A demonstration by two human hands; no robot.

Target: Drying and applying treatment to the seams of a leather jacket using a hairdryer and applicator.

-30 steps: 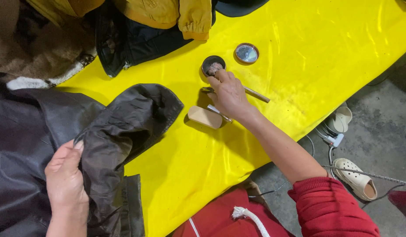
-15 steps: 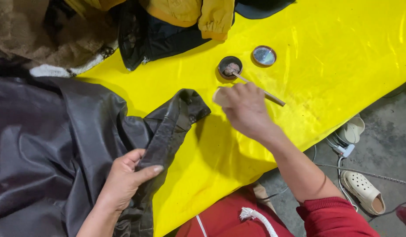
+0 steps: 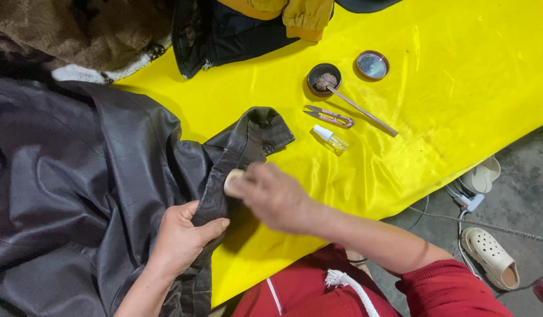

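Leather jacket (image 3: 78, 176) under left hand (image 3: 183, 238), right hand's (image 3: 271, 196) pad (image 3: 231, 181) against it

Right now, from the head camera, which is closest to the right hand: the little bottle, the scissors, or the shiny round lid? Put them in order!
From the right hand:
1. Little bottle, just up and right of the hand.
2. Scissors, a bit beyond the bottle.
3. Shiny round lid, farthest, near the cloth's top.

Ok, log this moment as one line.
left hand: grips dark leather jacket | right hand: presses pale pad on jacket | surface: yellow sheet
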